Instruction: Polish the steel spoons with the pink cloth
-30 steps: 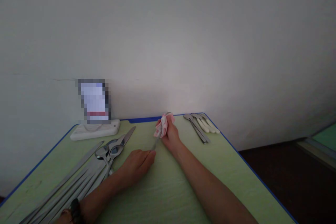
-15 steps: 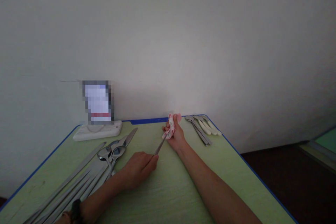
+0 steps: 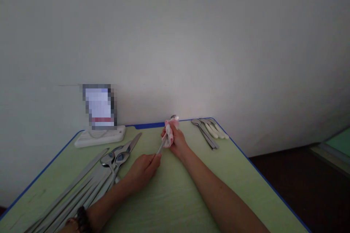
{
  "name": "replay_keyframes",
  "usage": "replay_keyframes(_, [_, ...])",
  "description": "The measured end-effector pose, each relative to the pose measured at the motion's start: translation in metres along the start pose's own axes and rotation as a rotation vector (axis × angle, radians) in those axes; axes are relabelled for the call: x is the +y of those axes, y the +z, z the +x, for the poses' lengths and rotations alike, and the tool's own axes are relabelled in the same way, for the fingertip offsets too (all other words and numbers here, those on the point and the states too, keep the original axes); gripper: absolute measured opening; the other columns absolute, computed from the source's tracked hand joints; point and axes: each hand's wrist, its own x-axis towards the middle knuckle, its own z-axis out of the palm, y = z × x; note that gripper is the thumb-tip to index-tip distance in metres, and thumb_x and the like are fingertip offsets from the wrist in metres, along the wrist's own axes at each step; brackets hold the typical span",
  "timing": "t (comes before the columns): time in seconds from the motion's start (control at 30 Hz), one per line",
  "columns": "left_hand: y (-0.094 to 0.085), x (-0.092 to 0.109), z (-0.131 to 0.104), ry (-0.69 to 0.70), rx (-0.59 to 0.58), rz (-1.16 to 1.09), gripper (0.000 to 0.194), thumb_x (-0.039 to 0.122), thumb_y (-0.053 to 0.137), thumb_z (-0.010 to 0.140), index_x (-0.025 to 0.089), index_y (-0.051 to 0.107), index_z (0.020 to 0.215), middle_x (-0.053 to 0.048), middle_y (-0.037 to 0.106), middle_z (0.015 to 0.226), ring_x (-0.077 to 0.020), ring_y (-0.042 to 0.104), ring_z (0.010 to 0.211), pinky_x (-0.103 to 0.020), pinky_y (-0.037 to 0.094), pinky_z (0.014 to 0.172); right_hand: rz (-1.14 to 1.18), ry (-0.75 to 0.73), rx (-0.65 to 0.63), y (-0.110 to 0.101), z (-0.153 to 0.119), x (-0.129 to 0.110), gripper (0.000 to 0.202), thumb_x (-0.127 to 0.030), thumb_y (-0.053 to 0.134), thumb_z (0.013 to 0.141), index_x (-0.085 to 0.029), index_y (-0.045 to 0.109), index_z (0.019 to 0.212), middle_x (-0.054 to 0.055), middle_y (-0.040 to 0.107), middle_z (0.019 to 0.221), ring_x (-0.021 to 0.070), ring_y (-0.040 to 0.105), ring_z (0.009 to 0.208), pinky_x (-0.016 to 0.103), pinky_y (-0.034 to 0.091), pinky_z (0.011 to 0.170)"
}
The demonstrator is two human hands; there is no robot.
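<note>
My left hand (image 3: 144,172) is closed round the lower end of a metal spoon's (image 3: 160,148) handle, over the middle of the table. Farther up, my right hand (image 3: 178,141) grips a pink and white cloth (image 3: 169,136) that is wrapped about the spoon. The spoon's shiny bowl shows just past the top of the cloth; the part inside the cloth is hidden. To the right of my right hand lie metal spoons (image 3: 206,134) and several pieces of cutlery with cream handles (image 3: 212,130).
Several metal knives and spoons (image 3: 108,159) lie in a pile on the left, partly behind my left forearm. A blurred phone (image 3: 100,107) stands on a white power strip-like block (image 3: 101,138) at the back. The green table (image 3: 164,204) has a blue edge and meets the wall.
My right hand and the cloth have slid down the spoon, a little left and nearer to me, so the bowl's tip now shows. My left hand has shifted slightly left.
</note>
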Motion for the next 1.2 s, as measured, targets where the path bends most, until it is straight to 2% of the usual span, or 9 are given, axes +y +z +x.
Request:
replay_keyframes(0.13, [0.002, 0.002, -0.003, 0.129, -0.060, 0.230, 0.041, 0.041, 0.017, 0.088, 0.021, 0.037, 0.057, 0.001, 0.042, 0.052, -0.0142, 0.042, 0.051, -0.026, 0.029, 0.056, 0.024, -0.098, 0.087, -0.007, 0.005, -0.010, 0.033, -0.047, 0.066, 0.069, -0.016, 0.056, 0.073, -0.001, 0.060, 0.054, 0.0101, 0.054, 0.046, 0.020, 0.040, 0.041])
replay_keyframes(0.27, [0.004, 0.006, -0.004, 0.147, -0.052, 0.388, 0.044, 0.039, 0.016, 0.089, 0.020, 0.043, 0.060, -0.003, 0.051, 0.057, -0.0161, 0.046, 0.054, -0.028, 0.028, 0.059, -0.015, -0.185, 0.128, -0.012, 0.007, -0.018, 0.037, -0.051, 0.066, 0.066, -0.016, 0.056, 0.074, -0.003, 0.057, 0.052, 0.0088, 0.051, 0.044, 0.019, 0.037, 0.038])
replay_keyframes(0.4, [0.003, 0.006, -0.005, 0.126, -0.025, 0.303, 0.044, 0.037, 0.014, 0.091, 0.020, 0.042, 0.061, -0.001, 0.049, 0.055, -0.0147, 0.044, 0.052, -0.026, 0.028, 0.056, -0.030, -0.100, 0.094, -0.007, 0.002, -0.015, 0.038, -0.051, 0.068, 0.065, -0.016, 0.057, 0.072, -0.004, 0.054, 0.047, 0.0078, 0.048, 0.041, 0.020, 0.038, 0.040])
replay_keyframes(0.57, [0.003, 0.002, -0.003, 0.097, 0.018, 0.135, 0.043, 0.041, 0.017, 0.090, 0.021, 0.036, 0.057, 0.001, 0.043, 0.051, -0.0133, 0.041, 0.049, -0.025, 0.030, 0.054, -0.075, 0.010, -0.089, 0.005, -0.010, -0.001, 0.039, -0.052, 0.068, 0.063, -0.016, 0.054, 0.063, -0.005, 0.051, 0.044, 0.0070, 0.045, 0.038, 0.021, 0.041, 0.044])
replay_keyframes(0.67, [0.003, 0.000, 0.000, 0.057, 0.033, 0.008, 0.044, 0.043, 0.017, 0.090, 0.021, 0.036, 0.058, 0.002, 0.044, 0.051, -0.0128, 0.042, 0.049, -0.024, 0.030, 0.053, -0.182, 0.073, -0.110, 0.009, -0.013, 0.007, 0.043, -0.056, 0.068, 0.061, -0.015, 0.055, 0.063, -0.002, 0.054, 0.046, 0.0095, 0.049, 0.039, 0.021, 0.039, 0.039])
replay_keyframes(0.77, [0.003, 0.000, 0.001, 0.038, 0.042, -0.013, 0.044, 0.044, 0.016, 0.090, 0.021, 0.037, 0.058, 0.002, 0.045, 0.052, -0.0129, 0.042, 0.049, -0.025, 0.031, 0.053, -0.168, 0.055, -0.058, 0.007, -0.010, 0.008, 0.044, -0.058, 0.066, 0.062, -0.014, 0.056, 0.065, -0.001, 0.056, 0.048, 0.0103, 0.051, 0.041, 0.021, 0.039, 0.039])
replay_keyframes(1.0, [0.002, 0.008, -0.002, 0.102, -0.001, 0.207, 0.042, 0.038, 0.015, 0.090, 0.021, 0.041, 0.061, -0.001, 0.049, 0.055, -0.0146, 0.045, 0.052, -0.026, 0.032, 0.057, -0.023, -0.114, 0.169, -0.005, 0.003, -0.009, 0.039, -0.052, 0.067, 0.065, -0.015, 0.057, 0.070, -0.003, 0.055, 0.049, 0.0099, 0.052, 0.043, 0.021, 0.037, 0.039])
replay_keyframes(1.1, [0.002, 0.008, -0.004, 0.087, 0.007, 0.184, 0.041, 0.041, 0.017, 0.090, 0.021, 0.042, 0.064, 0.000, 0.050, 0.058, -0.0147, 0.047, 0.055, -0.026, 0.033, 0.057, -0.003, -0.156, 0.202, -0.009, 0.006, -0.013, 0.037, -0.050, 0.068, 0.065, -0.015, 0.057, 0.070, -0.003, 0.055, 0.049, 0.0102, 0.052, 0.044, 0.020, 0.035, 0.037])
replay_keyframes(1.2, [0.000, 0.005, -0.006, 0.137, -0.003, 0.139, 0.037, 0.042, 0.021, 0.090, 0.021, 0.041, 0.067, 0.001, 0.050, 0.061, -0.0143, 0.047, 0.057, -0.025, 0.034, 0.057, 0.030, -0.208, 0.209, -0.012, 0.008, -0.015, 0.035, -0.048, 0.068, 0.065, -0.016, 0.056, 0.069, -0.003, 0.056, 0.049, 0.0097, 0.050, 0.042, 0.021, 0.036, 0.038])
